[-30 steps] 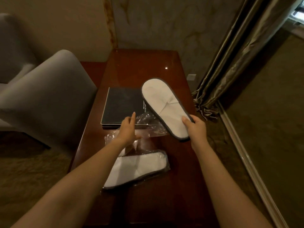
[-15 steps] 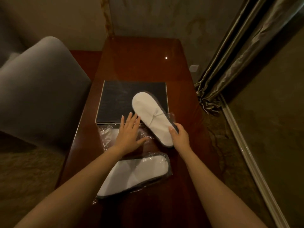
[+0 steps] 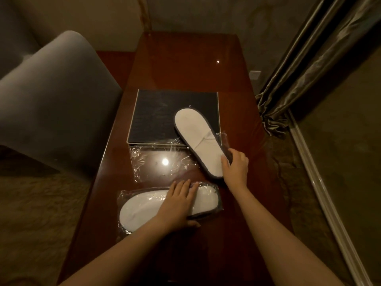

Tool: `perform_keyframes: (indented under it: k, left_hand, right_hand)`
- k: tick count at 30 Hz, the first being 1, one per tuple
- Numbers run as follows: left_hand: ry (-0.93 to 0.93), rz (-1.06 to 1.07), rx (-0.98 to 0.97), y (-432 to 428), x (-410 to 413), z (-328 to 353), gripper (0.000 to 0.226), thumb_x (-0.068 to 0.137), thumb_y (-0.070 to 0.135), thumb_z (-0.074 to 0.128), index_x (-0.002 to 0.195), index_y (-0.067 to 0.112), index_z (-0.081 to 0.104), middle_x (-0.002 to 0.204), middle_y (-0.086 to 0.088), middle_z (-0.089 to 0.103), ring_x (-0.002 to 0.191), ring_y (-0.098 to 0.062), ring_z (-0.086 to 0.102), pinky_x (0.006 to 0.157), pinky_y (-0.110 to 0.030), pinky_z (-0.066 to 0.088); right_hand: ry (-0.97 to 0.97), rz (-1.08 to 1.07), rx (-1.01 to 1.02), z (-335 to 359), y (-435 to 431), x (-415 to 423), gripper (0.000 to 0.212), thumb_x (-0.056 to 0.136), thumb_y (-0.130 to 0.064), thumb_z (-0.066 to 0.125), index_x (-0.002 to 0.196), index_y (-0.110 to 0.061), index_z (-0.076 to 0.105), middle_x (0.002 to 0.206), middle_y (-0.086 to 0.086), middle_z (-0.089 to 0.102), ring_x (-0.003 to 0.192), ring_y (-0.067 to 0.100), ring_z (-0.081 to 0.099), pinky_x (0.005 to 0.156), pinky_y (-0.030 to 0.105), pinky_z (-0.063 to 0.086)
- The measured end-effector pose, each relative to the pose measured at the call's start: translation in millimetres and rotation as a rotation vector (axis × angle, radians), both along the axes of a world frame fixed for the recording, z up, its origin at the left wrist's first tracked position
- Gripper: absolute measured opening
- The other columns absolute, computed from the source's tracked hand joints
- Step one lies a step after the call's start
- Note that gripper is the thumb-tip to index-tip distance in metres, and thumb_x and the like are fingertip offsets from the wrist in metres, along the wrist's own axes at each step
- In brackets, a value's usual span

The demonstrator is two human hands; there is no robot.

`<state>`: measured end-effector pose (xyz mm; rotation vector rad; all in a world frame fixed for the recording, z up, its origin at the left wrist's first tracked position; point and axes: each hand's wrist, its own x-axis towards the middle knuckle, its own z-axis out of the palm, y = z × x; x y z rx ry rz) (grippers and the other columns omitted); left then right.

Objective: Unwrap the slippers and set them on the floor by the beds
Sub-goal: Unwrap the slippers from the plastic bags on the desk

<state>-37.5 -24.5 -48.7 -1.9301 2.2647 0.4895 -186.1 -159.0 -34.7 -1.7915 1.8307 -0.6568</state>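
1. Chair point(image 3: 55, 104) filled the left side, its seat and legs cut off by the frame edge.
2. Table point(image 3: 185, 58), dark and glossy, ran up the middle with a lamp glare on it.
3. A wrapped slipper point(image 3: 140, 209) lay across the near table, still in its plastic; the left hand point(image 3: 177, 205) lay flat on it, fingers together, hiding its middle.
4. An empty wrapper point(image 3: 162, 162) lay flat beyond it, just in front of a dark folder point(image 3: 156, 114) whose small print was unreadable.
5. The bare slipper point(image 3: 195, 137) lay slanted, toe on the folder, heel on the table.
6. The right hand point(image 3: 236, 166) pinched that heel, thumb on top; its other fingers were hidden underneath.
7. A curtain point(image 3: 309, 69) hung at the right, top cut off.
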Motion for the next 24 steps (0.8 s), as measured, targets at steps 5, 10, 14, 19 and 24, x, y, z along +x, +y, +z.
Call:
perform_keyframes:
  k: [5, 10, 14, 19, 24]
  left_hand:
    - [0.02, 0.05, -0.05, 0, -2, 2, 0.104, 0.068, 0.059, 0.06, 0.148, 0.016, 0.008, 0.144, -0.007, 0.03, 0.133, -0.026, 0.026, 0.112, -0.042, 0.018]
    - [0.072, 0.086, -0.132, 7, -4, 11, 0.101, 0.063, 0.06, 0.058, 0.146, 0.018, 0.018, 0.138, -0.005, 0.035, 0.128, -0.025, 0.032, 0.105, -0.039, 0.025]
    - [0.119, 0.096, -0.223, 16, -4, 25, 0.099, 0.061, 0.058, 0.061, 0.144, 0.015, 0.027, 0.133, -0.008, 0.043, 0.125, -0.028, 0.039, 0.101, -0.041, 0.028]
    - [0.158, 0.123, -0.254, 23, -6, 48, 0.1, 0.061, 0.061, 0.058, 0.145, 0.022, 0.02, 0.138, -0.001, 0.035, 0.127, -0.021, 0.031, 0.106, -0.036, 0.021]
    - [0.228, 0.158, -0.317, 29, -1, 74, 0.101, 0.06, 0.059, 0.06, 0.145, 0.021, 0.019, 0.139, -0.002, 0.035, 0.13, -0.021, 0.031, 0.108, -0.038, 0.023]
  right_hand:
    - [0.105, 0.253, -0.151, 4, 72, -11, 0.02, 0.088, -0.03, 0.055, 0.103, -0.017, 0.06, 0.101, 0.0, 0.062, 0.097, 0.018, 0.053, 0.082, 0.029, 0.043]
    - [0.191, 0.326, -0.131, 4, 108, -14, 0.029, 0.089, -0.029, 0.054, 0.115, -0.017, 0.055, 0.113, -0.001, 0.056, 0.104, 0.013, 0.046, 0.082, 0.018, 0.038]
    - [0.13, 0.272, -0.183, 22, 105, -14, 0.021, 0.091, -0.021, 0.053, 0.109, -0.013, 0.06, 0.107, 0.002, 0.059, 0.1, 0.015, 0.05, 0.08, 0.023, 0.043]
    - [0.08, 0.264, -0.267, 46, 103, -16, 0.01, 0.089, -0.013, 0.056, 0.093, -0.011, 0.065, 0.089, 0.001, 0.063, 0.084, 0.011, 0.054, 0.068, 0.013, 0.038]
    - [-0.369, -0.133, -0.092, 73, 88, -26, 0.009, 0.089, -0.015, 0.057, 0.089, -0.014, 0.066, 0.08, -0.008, 0.061, 0.068, -0.003, 0.052, 0.056, 0.008, 0.036]
